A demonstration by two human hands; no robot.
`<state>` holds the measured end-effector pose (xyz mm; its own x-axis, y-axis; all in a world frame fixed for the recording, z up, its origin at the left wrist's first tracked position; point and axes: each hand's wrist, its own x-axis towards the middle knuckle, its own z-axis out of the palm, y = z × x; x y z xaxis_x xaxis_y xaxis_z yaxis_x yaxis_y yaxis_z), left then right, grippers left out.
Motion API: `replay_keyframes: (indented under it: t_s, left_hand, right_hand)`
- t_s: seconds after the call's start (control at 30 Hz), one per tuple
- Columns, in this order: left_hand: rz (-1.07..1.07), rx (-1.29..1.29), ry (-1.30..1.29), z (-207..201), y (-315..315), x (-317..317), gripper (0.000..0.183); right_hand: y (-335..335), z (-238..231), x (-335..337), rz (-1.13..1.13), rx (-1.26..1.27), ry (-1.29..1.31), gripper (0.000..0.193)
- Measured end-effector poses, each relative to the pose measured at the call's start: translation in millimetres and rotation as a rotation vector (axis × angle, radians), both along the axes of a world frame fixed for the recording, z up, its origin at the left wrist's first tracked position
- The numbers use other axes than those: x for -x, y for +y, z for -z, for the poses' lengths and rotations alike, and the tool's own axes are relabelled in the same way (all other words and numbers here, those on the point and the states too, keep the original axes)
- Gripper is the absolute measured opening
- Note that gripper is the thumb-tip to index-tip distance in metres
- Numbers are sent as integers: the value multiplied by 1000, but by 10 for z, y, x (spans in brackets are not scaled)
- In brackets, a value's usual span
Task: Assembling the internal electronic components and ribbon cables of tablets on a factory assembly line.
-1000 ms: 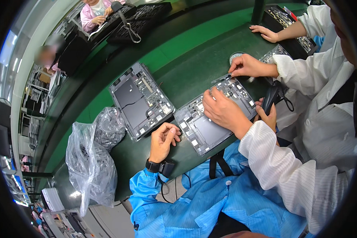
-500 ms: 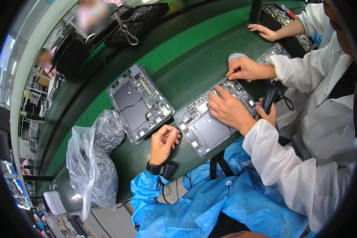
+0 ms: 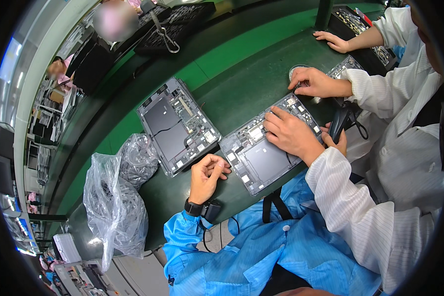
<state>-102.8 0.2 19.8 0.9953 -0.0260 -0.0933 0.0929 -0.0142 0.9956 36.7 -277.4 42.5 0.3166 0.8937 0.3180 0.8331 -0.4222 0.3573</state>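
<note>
My left hand (image 3: 208, 178), with a black band at the wrist, rests on the green bench, fingers loosely curled and nothing visible in them. It lies between two opened laptop bases. One laptop base (image 3: 175, 126) is at the left; the other laptop base (image 3: 256, 170) lies just right of my hand. My right hand (image 3: 339, 143), partly covered by a co-worker's white sleeve, is closed round a black handheld tool (image 3: 339, 122) with a cord loop. The co-worker's left hand (image 3: 292, 133) presses on the right laptop base, and their right hand (image 3: 314, 83) pinches near a small round dish (image 3: 296, 71).
A clear plastic bag (image 3: 116, 207) of dark pieces sits left of my hand. Another person's hand (image 3: 334, 42) rests by a tray of small parts (image 3: 350, 22) at the far right. A metal hook (image 3: 167, 39) hangs at the back, near black trays (image 3: 182, 27).
The co-worker's right hand has drawn back from the right laptop base's far edge toward the round dish. The whole view has shifted slightly. My hands keep their poses.
</note>
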Motion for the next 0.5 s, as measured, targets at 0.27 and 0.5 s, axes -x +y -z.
replay_keyframes:
  t_s: [0.27,0.5]
  left_hand:
    - [-158,98,-60,-9,-36,-25,26]
    - [-168,-863,-592,-601,27,58,40]
  right_hand:
    - [-59,62,-12,0,-106,56,11]
    - [13,22,31,44,-6,-14,11]
